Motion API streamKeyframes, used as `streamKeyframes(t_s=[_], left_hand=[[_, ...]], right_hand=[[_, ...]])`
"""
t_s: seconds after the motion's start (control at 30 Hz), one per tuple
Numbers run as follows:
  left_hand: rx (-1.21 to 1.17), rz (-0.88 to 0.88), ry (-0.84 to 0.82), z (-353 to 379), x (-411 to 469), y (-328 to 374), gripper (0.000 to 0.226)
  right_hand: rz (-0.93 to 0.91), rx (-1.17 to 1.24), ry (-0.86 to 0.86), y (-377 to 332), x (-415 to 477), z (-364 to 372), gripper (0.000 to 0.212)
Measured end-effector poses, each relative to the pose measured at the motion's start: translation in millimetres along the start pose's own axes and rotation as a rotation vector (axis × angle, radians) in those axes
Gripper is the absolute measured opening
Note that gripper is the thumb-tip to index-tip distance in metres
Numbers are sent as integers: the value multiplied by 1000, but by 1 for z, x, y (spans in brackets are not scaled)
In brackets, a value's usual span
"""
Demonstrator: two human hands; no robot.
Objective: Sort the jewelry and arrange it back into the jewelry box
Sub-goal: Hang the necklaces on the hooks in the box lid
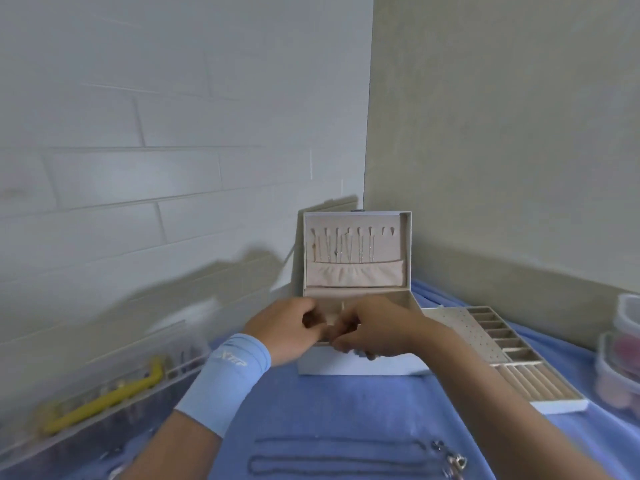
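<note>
A white jewelry box (360, 365) stands open in the corner on a blue cloth, its lid (356, 252) upright with several thin chains hanging from hooks above a gathered pocket. My left hand (287, 329) and my right hand (372, 329) meet over the box's front rim, fingers curled and touching; what they pinch is too blurred to make out. Two dark chains (339, 457) lie stretched out on the cloth near me. The box's removable tray (519, 358), with a perforated panel and beige slots, lies to the right.
A clear organiser (104, 400) with a yellow tool runs along the left wall. Stacked clear tubs (623, 358) with pink contents stand at the right edge. Walls close in behind and beside the box. Metal clasps (453, 460) lie at the chains' right end.
</note>
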State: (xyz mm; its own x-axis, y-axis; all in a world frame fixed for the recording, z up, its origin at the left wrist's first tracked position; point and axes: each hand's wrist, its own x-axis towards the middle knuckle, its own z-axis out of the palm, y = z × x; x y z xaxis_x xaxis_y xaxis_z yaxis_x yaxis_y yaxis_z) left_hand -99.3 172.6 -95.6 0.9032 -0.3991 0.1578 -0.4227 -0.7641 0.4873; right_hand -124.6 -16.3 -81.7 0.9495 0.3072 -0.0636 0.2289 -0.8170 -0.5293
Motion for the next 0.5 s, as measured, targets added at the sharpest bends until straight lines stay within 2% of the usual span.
streamKeyframes(t_s=[0.23,0.33,0.5], left_hand=[[129,-74,-348,16,-48,-29,2],[134,-97,-427,18,-56,-33,4],[162,-77,-484,20,-56,-35,4]], right_hand=[[-11,-92,-273,-15,-12,58,10],[9,-96,-288,-17,-12,71,16],[-24,-87,-273,-13,-10,77,6]])
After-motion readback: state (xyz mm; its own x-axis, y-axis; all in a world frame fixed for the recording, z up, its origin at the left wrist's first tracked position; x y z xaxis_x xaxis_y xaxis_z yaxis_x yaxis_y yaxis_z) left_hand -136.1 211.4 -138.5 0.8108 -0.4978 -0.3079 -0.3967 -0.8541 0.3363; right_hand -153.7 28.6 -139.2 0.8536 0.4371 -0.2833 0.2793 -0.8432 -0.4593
